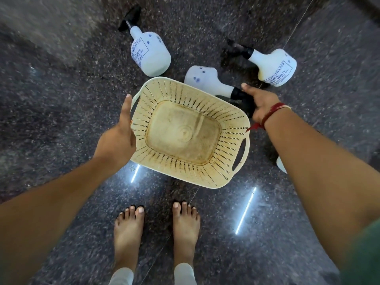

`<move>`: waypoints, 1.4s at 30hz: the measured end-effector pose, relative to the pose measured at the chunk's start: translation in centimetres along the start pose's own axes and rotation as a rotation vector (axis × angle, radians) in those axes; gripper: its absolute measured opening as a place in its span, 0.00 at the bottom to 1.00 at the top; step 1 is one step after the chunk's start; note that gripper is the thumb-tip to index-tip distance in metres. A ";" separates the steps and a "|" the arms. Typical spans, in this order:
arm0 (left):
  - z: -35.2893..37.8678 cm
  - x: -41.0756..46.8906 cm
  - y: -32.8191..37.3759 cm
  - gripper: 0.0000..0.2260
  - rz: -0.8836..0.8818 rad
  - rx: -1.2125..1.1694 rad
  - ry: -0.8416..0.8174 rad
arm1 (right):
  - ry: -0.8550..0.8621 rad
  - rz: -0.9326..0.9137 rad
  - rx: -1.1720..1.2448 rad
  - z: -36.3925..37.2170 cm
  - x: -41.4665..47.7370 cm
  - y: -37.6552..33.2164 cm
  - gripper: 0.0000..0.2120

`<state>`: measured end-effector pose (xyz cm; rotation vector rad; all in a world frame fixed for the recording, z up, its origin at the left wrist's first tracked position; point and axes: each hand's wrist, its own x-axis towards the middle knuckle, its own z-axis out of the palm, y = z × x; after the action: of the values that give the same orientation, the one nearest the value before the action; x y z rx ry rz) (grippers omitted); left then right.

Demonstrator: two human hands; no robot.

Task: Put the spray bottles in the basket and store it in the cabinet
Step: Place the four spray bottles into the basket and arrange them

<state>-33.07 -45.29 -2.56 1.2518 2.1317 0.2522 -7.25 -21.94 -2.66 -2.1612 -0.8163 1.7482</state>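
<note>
Nearest spray bottle [205,80] is gripped by its black head in the right hand [261,103], fingers clamped; left hand [118,136] is spread open against the basket [232,124] rim, empty.

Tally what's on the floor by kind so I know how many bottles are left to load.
Spray bottles: 3, at and; the right hand has its grip on the last one's black head.
Baskets: 1, nothing in it; the left hand is at its rim.
Total: 4
</note>
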 end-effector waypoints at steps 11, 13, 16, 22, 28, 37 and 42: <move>0.4 -0.6 0.8 0.40 -0.040 0.007 0.010 | 0.054 -0.488 -0.290 5.6 -4.4 -1.4 0.08; 0.6 -0.8 1.0 0.40 -0.037 0.005 0.002 | 0.124 -0.544 -0.333 5.9 -5.8 -2.0 0.08; 1.0 -0.9 1.4 0.40 -0.018 0.002 0.001 | 0.199 -0.654 -0.426 5.2 -9.6 -3.5 0.14; 1.2 -1.2 1.8 0.41 -0.050 -0.006 0.012 | 0.236 -0.893 -0.487 3.1 -21.1 -3.9 0.14; 1.3 -1.2 2.3 0.42 -0.066 -0.042 -0.026 | 0.108 -0.916 -0.573 2.9 -26.5 -1.2 0.10; 1.2 -1.4 2.2 0.29 -0.001 -0.160 0.036 | -0.193 -0.079 -0.039 7.1 -19.2 5.0 0.07; 1.2 -1.6 2.4 0.25 0.003 -0.202 0.060 | -0.166 0.078 0.250 9.0 -16.4 7.0 0.06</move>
<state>-30.11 -45.50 -1.65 1.1426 2.0959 0.4984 -16.03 -38.22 4.84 -1.9293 -0.5206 1.9720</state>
